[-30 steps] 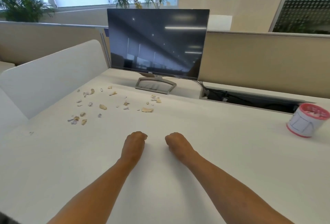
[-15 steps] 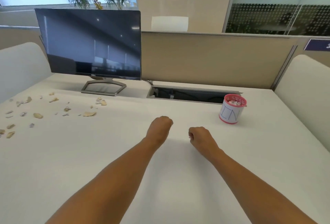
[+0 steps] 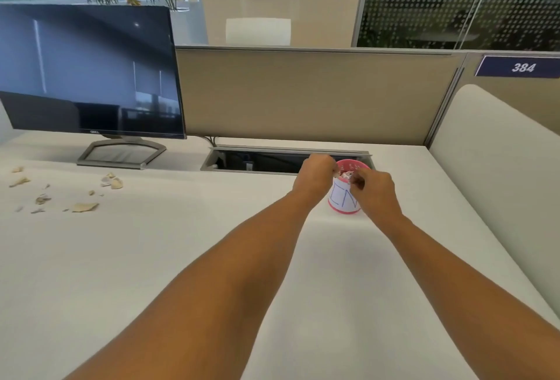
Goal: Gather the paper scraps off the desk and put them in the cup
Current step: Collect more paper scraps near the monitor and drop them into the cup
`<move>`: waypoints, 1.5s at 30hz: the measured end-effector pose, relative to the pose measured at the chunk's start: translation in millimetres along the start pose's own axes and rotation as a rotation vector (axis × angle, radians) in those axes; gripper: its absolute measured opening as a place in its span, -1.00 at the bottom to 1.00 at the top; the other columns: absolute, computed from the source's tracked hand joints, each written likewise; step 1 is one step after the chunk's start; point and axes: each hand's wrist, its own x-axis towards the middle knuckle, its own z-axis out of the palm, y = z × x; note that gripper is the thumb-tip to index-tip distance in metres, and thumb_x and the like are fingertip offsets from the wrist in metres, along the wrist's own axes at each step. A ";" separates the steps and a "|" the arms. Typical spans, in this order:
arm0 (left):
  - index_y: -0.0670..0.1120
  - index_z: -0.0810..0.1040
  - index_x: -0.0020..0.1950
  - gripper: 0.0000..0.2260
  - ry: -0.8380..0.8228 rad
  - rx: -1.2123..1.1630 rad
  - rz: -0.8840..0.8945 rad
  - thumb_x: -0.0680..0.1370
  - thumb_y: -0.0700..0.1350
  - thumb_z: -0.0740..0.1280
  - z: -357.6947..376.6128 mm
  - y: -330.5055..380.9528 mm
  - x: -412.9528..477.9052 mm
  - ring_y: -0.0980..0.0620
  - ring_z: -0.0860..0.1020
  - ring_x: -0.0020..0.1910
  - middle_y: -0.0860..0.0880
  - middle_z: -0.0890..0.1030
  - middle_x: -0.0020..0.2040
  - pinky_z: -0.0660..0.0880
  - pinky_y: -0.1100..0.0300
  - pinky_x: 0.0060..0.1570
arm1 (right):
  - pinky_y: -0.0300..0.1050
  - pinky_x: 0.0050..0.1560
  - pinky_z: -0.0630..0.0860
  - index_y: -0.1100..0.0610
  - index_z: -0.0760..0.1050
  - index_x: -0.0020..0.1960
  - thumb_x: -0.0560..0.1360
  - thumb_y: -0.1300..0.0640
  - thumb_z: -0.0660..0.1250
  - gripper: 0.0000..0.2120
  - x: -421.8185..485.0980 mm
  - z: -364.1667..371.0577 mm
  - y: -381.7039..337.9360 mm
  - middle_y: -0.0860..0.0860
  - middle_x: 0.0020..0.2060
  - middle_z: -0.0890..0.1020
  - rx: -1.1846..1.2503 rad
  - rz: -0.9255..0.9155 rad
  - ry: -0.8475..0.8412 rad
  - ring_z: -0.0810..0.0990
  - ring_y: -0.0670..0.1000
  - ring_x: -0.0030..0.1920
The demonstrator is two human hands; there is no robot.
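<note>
Both fists hover at the pink-rimmed cup (image 3: 342, 201), right of centre: left hand (image 3: 316, 175) and right hand (image 3: 375, 191) curled, any contents hidden. Paper scraps (image 3: 85, 206) litter the desk (image 3: 151, 258) mid-left — featherlight, flimsy — pinch their edges.

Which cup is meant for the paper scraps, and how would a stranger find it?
Start at the black monitor on the white desk and follow the open cable slot rightwards to its far end. There, between the person's left hand and right hand, stands a white cup; its pink rim and base and blue scrawl mark it out.
</note>
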 end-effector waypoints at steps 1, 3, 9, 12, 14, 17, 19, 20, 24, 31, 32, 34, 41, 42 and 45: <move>-0.23 0.64 0.06 -0.80 0.011 -0.017 0.002 0.54 -0.32 0.25 1.6 5.8 6.9 -0.13 0.61 -0.01 -0.17 0.65 -0.04 0.53 0.13 0.10 | -0.08 0.03 0.52 0.28 0.58 0.02 0.49 0.29 0.29 -0.84 7.4 -2.1 2.8 0.22 -0.05 0.66 0.016 0.008 0.021 0.59 0.17 -0.08; -0.24 0.64 0.06 -0.81 0.015 -0.044 -0.003 0.54 -0.31 0.26 4.3 14.1 19.4 -0.11 0.61 -0.05 -0.19 0.66 -0.03 0.52 0.14 0.08 | -0.14 -0.05 0.48 0.29 0.58 -0.01 0.48 0.28 0.29 -0.86 20.7 -4.1 7.3 0.22 -0.08 0.66 0.030 0.021 0.040 0.53 0.10 -0.17; -0.22 0.58 0.18 -0.77 -0.092 -0.040 -0.037 0.55 -0.27 0.26 16.9 20.9 41.9 -0.15 0.60 0.02 -0.21 0.63 0.08 0.52 0.10 0.14 | -0.21 -0.06 0.43 0.29 0.60 0.02 0.49 0.30 0.28 -0.83 44.1 -0.8 15.1 0.21 -0.06 0.67 0.068 0.030 0.021 0.60 0.13 -0.11; -0.22 0.55 0.21 -0.75 -0.120 -0.038 -0.054 0.54 -0.26 0.28 20.4 19.9 44.4 -0.16 0.59 0.06 -0.22 0.62 0.11 0.51 0.08 0.15 | -0.21 -0.04 0.42 0.26 0.60 0.08 0.50 0.33 0.24 -0.78 48.5 3.2 16.9 0.20 -0.02 0.67 0.075 0.043 0.015 0.61 0.15 -0.04; -0.21 0.54 0.23 -0.74 -0.109 -0.055 -0.057 0.55 -0.26 0.26 20.8 18.8 45.0 -0.17 0.59 0.07 -0.22 0.61 0.13 0.50 0.08 0.14 | -0.20 -0.01 0.43 0.26 0.59 0.09 0.51 0.32 0.24 -0.78 49.6 4.9 16.9 0.20 0.00 0.67 0.085 0.048 0.018 0.61 0.15 -0.02; -0.19 0.53 0.24 -0.73 -0.072 -0.087 -0.053 0.56 -0.26 0.24 18.4 18.1 43.2 -0.18 0.58 0.09 -0.21 0.60 0.15 0.50 0.08 0.14 | -0.19 0.00 0.45 0.27 0.59 0.08 0.52 0.30 0.24 -0.80 47.4 5.1 15.1 0.20 0.00 0.66 0.095 0.060 0.038 0.61 0.15 -0.01; -0.17 0.51 0.27 -0.71 -0.042 -0.099 -0.058 0.56 -0.26 0.24 16.3 16.4 40.0 -0.17 0.57 0.12 -0.20 0.59 0.18 0.48 0.08 0.17 | -0.22 -0.03 0.43 0.26 0.59 0.07 0.53 0.28 0.24 -0.81 43.4 4.4 12.6 0.20 -0.01 0.66 0.100 0.064 0.051 0.61 0.14 -0.03; -0.17 0.51 0.27 -0.71 -0.029 -0.106 -0.058 0.56 -0.27 0.24 14.9 15.1 37.4 -0.16 0.56 0.13 -0.20 0.59 0.19 0.48 0.09 0.18 | -0.21 -0.03 0.45 0.26 0.59 0.07 0.53 0.27 0.24 -0.81 40.7 4.4 10.7 0.20 -0.01 0.66 0.100 0.064 0.055 0.61 0.13 -0.03; -0.20 0.53 0.23 -0.74 -0.004 -0.128 -0.050 0.58 -0.27 0.19 8.9 1.5 19.2 -0.15 0.57 0.12 -0.20 0.61 0.16 0.47 0.09 0.17 | -0.12 0.11 0.50 0.24 0.56 0.13 0.55 0.21 0.25 -0.78 24.7 7.9 -1.7 0.19 0.06 0.64 0.103 0.070 0.038 0.59 0.14 0.05; -0.10 0.50 0.28 -0.71 0.007 -0.091 -0.108 0.57 -0.26 0.22 -7.8 -63.1 -34.8 -0.07 0.52 0.23 -0.10 0.55 0.27 0.41 0.12 0.27 | -0.13 0.16 0.47 0.24 0.57 0.10 0.53 0.26 0.26 -0.81 -17.2 33.2 -48.7 0.16 0.04 0.64 0.070 0.044 -0.082 0.58 0.11 0.03; -0.09 0.51 0.27 -0.72 0.010 -0.088 -0.128 0.58 -0.24 0.22 -11.4 -75.7 -43.5 -0.07 0.52 0.24 -0.10 0.54 0.28 0.40 0.13 0.28 | -0.14 0.14 0.48 0.24 0.57 0.10 0.53 0.27 0.26 -0.81 -23.6 39.1 -57.3 0.16 0.04 0.65 0.068 0.031 -0.115 0.59 0.11 0.02; -0.09 0.51 0.26 -0.73 0.013 -0.069 -0.160 0.58 -0.22 0.22 -21.8 -102.7 -61.5 -0.05 0.50 0.25 -0.08 0.53 0.29 0.37 0.16 0.32 | -0.18 0.14 0.48 0.23 0.56 0.12 0.54 0.26 0.24 -0.80 -35.4 53.5 -76.0 0.14 0.07 0.64 0.048 0.006 -0.190 0.59 0.09 0.04; -0.08 0.53 0.23 -0.73 0.050 -0.019 -0.318 0.57 -0.25 0.18 -77.1 -213.0 -121.5 -0.01 0.48 0.25 -0.04 0.54 0.26 0.34 0.22 0.27 | -0.31 0.02 0.41 0.23 0.59 0.06 0.53 0.31 0.20 -0.78 -67.6 110.6 -145.9 0.14 0.02 0.66 0.060 -0.112 -0.326 0.60 0.07 0.01; -0.08 0.52 0.23 -0.72 0.055 -0.008 -0.347 0.57 -0.25 0.18 -85.8 -229.3 -129.6 -0.02 0.47 0.26 -0.05 0.54 0.26 0.34 0.22 0.27 | -0.31 -0.01 0.40 0.24 0.60 0.04 0.52 0.34 0.19 -0.77 -70.8 119.2 -156.6 0.13 0.00 0.67 0.071 -0.129 -0.342 0.60 0.07 0.00; -0.09 0.51 0.25 -0.71 0.083 0.014 -0.446 0.57 -0.25 0.17 -112.2 -276.6 -153.2 -0.04 0.45 0.27 -0.07 0.52 0.28 0.34 0.18 0.27 | -0.28 -0.04 0.42 0.25 0.61 0.00 0.49 0.37 0.16 -0.75 -77.6 146.9 -190.7 0.13 -0.04 0.67 0.095 -0.180 -0.399 0.60 0.08 -0.01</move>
